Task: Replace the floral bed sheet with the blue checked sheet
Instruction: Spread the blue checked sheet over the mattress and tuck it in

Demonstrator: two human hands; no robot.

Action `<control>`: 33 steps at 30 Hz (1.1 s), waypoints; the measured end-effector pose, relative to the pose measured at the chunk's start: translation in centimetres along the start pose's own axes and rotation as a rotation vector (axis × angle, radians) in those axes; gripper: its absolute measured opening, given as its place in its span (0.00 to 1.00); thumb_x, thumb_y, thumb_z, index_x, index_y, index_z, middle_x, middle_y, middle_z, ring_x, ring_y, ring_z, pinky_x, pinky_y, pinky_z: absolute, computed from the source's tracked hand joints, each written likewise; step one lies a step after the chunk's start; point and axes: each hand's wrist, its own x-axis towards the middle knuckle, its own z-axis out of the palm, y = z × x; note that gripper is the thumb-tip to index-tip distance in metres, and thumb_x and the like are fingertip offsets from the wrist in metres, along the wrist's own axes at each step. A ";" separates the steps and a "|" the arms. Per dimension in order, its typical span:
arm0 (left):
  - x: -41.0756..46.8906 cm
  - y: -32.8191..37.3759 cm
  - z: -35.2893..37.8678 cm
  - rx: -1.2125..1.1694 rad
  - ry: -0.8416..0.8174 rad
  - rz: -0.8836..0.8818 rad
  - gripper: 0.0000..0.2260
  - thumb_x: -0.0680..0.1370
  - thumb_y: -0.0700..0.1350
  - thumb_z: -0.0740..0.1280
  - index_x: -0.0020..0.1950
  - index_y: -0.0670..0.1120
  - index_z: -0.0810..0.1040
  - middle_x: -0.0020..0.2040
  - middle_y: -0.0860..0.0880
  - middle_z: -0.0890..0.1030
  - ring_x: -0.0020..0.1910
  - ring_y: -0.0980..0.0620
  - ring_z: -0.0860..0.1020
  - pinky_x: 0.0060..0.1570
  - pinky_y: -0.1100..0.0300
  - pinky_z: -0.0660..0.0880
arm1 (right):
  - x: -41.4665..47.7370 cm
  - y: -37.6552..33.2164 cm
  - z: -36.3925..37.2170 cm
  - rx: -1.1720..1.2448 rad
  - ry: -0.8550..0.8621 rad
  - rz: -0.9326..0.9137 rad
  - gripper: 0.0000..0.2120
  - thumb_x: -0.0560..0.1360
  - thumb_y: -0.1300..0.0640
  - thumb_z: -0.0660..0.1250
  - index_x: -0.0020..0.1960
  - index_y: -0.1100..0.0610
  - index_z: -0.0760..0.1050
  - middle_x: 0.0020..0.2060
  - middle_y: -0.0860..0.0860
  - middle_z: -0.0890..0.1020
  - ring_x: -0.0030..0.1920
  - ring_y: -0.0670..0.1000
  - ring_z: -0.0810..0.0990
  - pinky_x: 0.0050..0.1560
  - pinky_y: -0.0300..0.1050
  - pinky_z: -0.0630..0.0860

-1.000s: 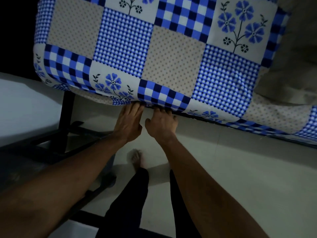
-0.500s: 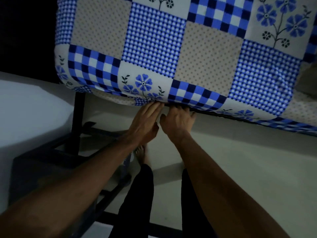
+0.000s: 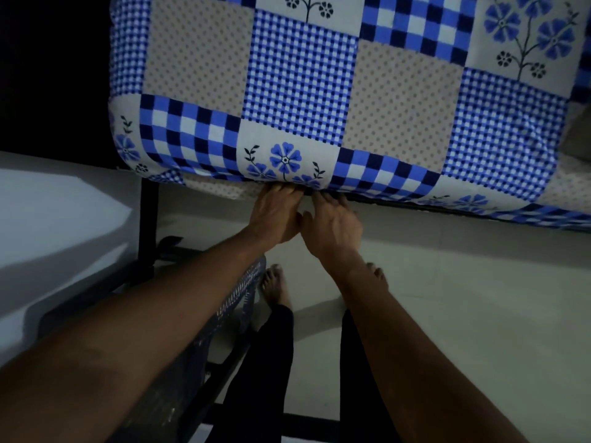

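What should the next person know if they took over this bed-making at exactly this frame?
Left hand: fingers straight, pressing the blue checked sheet in at the bed's lower near edge.
Right hand: right beside it at the same edge, with the fingertips hidden underneath, so its grip cannot be told.
Things: the checked sheet covers the bed top and wraps the near left corner. The floral sheet is not in view.
Done: the checked sheet is on.
Left: probably tuck the edge to the right of the hands, where it seems to hang over the black frame. The other sides are out of view.
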 end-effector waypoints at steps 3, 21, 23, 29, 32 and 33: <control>-0.2 -1.6 -0.8 -0.128 -0.066 0.077 0.28 0.68 0.42 0.68 0.69 0.44 0.75 0.66 0.45 0.78 0.65 0.42 0.73 0.67 0.49 0.69 | 0.0 -1.1 1.3 -0.012 -0.084 -0.015 0.29 0.77 0.50 0.61 0.77 0.52 0.60 0.76 0.51 0.66 0.77 0.57 0.60 0.71 0.61 0.65; -1.9 -2.8 -1.8 0.012 -0.042 -0.002 0.32 0.65 0.41 0.73 0.70 0.43 0.73 0.68 0.45 0.74 0.67 0.41 0.69 0.67 0.43 0.69 | -0.5 -3.2 3.4 -0.018 -0.087 -0.133 0.33 0.79 0.53 0.61 0.80 0.55 0.53 0.79 0.51 0.58 0.79 0.55 0.54 0.76 0.59 0.59; -2.2 -3.2 -1.7 -0.029 -0.005 0.032 0.28 0.68 0.41 0.70 0.69 0.42 0.74 0.68 0.45 0.75 0.67 0.40 0.71 0.68 0.44 0.68 | -0.4 -3.9 4.2 -0.063 -0.123 -0.164 0.33 0.79 0.53 0.58 0.81 0.53 0.49 0.80 0.49 0.54 0.80 0.54 0.50 0.78 0.62 0.50; -4.5 -5.1 -2.0 -0.122 0.153 0.037 0.28 0.72 0.39 0.61 0.73 0.40 0.70 0.71 0.45 0.72 0.71 0.46 0.68 0.72 0.51 0.65 | 0.3 -5.2 5.6 -0.083 -0.054 -0.076 0.36 0.79 0.48 0.58 0.81 0.52 0.45 0.81 0.50 0.51 0.80 0.55 0.49 0.77 0.64 0.48; -6.2 -6.1 -2.2 -0.155 0.182 0.023 0.27 0.73 0.38 0.63 0.73 0.40 0.70 0.70 0.44 0.72 0.70 0.46 0.69 0.71 0.54 0.66 | 0.8 -6.3 4.8 -0.115 -0.026 -0.072 0.39 0.73 0.49 0.65 0.79 0.53 0.53 0.78 0.52 0.59 0.76 0.58 0.57 0.72 0.62 0.61; -6.7 -6.2 -2.1 -0.156 0.177 0.016 0.27 0.73 0.37 0.64 0.73 0.40 0.70 0.70 0.44 0.73 0.69 0.46 0.69 0.69 0.55 0.67 | 1.0 -6.7 4.3 -0.118 -0.032 -0.068 0.37 0.72 0.48 0.66 0.78 0.54 0.56 0.76 0.52 0.62 0.74 0.58 0.59 0.68 0.59 0.64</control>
